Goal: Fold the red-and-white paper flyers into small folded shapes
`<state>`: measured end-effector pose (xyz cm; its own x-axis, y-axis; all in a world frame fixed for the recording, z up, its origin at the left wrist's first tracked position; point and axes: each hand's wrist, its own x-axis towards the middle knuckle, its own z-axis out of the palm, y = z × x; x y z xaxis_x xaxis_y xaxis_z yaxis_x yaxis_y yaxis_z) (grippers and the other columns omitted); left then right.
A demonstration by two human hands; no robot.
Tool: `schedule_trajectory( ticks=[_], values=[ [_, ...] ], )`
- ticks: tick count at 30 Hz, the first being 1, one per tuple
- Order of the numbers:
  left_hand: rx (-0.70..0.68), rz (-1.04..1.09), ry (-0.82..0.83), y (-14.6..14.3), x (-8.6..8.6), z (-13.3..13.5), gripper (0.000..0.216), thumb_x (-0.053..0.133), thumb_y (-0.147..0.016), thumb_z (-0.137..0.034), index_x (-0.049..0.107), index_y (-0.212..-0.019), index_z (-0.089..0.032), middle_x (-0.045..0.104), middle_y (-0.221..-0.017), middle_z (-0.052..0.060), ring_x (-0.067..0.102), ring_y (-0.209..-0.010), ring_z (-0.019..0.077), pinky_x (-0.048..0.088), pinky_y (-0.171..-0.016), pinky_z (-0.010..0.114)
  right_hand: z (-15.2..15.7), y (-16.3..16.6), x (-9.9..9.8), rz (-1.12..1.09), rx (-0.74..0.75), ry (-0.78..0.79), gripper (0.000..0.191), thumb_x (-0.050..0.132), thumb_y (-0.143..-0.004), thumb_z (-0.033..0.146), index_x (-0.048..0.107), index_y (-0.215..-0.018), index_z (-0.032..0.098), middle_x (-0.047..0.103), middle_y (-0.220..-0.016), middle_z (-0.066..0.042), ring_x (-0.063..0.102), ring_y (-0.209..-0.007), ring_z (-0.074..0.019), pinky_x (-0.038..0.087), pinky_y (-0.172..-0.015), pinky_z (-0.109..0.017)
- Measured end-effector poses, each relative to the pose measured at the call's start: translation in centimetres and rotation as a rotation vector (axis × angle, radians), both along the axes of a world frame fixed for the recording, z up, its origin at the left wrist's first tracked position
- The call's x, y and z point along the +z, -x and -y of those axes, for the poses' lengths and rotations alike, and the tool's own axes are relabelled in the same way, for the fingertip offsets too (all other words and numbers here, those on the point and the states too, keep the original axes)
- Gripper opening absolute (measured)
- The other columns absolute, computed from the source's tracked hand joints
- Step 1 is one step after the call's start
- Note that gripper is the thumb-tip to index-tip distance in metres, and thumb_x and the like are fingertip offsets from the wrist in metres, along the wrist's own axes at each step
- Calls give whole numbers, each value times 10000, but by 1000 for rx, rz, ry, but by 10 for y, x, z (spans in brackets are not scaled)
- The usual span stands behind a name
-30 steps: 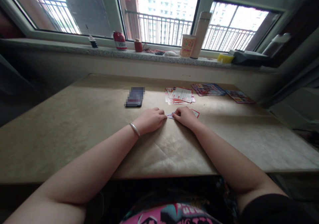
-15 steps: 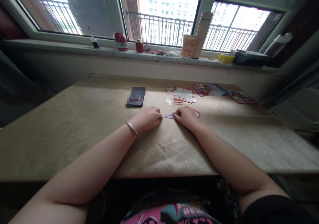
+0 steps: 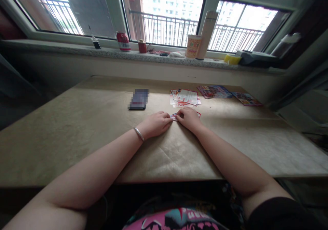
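Working from afar, I have the fingers of my right hand [image 3: 189,119] drawn narrow, thumb and forefinger together on a small printed card [image 3: 174,117] just right of the frame's centre. The fingers of my left hand [image 3: 156,123] lie close together, their tips at the card's left end; I cannot tell whether they grip it or only press it down.

I judge the step in hand to be folding or creasing the card against the surface [image 3: 77,131]. The next move seems to call for a steady right hold while the left fingertips press along the edge, without letting it skew.

The card's long axis runs roughly left to right across the frame. One end points at my left fingertips; a red-edged corner shows past my right hand, slightly higher. The middle is covered by that hand, so I cannot read the full outline.

Farther out, a loose pile [image 3: 186,97] of papers lies just above my right hand, with a fanned stack [image 3: 215,91] to its upper right. Above my left hand is a dark phone [image 3: 139,99], partly blurred. Along the top, the sill [image 3: 77,48] carries a can [image 3: 123,41] and a cup [image 3: 192,47].
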<state>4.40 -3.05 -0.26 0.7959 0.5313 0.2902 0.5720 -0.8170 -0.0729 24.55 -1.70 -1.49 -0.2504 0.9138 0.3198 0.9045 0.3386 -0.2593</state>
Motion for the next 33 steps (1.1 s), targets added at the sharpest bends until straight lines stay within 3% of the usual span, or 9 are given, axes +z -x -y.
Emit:
schedule_trajectory(
  ticks=[8, 13, 16, 20, 28, 33],
  values=[
    [-16, -16, 31, 2, 0, -2, 289, 465, -934, -241, 658, -1133, -159, 651, -1025, 102, 596, -946, 203, 503, -872, 335, -5, -24, -7, -61, -90, 17, 165, 591, -806, 273, 701, -894, 187, 690, -945, -74, 570, -939, -213, 408, -885, -330],
    [-17, -6, 20, 3, 1, -2, 291, 468, -933, -248, 654, -1140, -163, 649, -1021, 106, 595, -935, 207, 505, -857, 346, 3, -24, 0, -58, 91, -85, 211, 675, -785, 414, 713, -889, 235, 680, -1037, -59, 520, -1076, -242, 371, -975, -369],
    [-19, -14, 4, 3, 0, -4, 285, 460, -938, -258, 668, -1109, -165, 649, -984, 103, 593, -916, 205, 503, -847, 346, 9, -22, 5, 8, 207, -80, 152, 667, -805, 378, 725, -885, 262, 692, -1035, -35, 516, -1081, -232, 345, -1011, -381],
    [-23, -2, -5, 4, -1, -6, 296, 432, -952, -257, 676, -1093, -165, 652, -950, 101, 587, -897, 202, 498, -840, 346, 8, -20, 6, 46, 243, -134, 151, 607, -851, 326, 732, -900, 257, 698, -1081, -29, 500, -1132, -229, 327, -1039, -377],
    [-9, 24, 39, 2, 0, -5, 287, 470, -931, -256, 675, -1113, -171, 627, -933, 104, 575, -880, 204, 497, -817, 348, 5, -18, 2, 71, 197, -85, 201, 597, -854, 336, 732, -955, 227, 710, -1077, -50, 571, -1072, -219, 378, -981, -350],
    [-16, 41, 30, 2, -2, -6, 287, 459, -935, -245, 671, -1112, -166, 640, -1049, 111, 577, -956, 203, 489, -885, 347, 6, -18, 3, 102, 176, -57, 227, 578, -870, 357, 743, -967, 233, 716, -1050, -51, 596, -1015, -220, 400, -940, -350]
  ],
)
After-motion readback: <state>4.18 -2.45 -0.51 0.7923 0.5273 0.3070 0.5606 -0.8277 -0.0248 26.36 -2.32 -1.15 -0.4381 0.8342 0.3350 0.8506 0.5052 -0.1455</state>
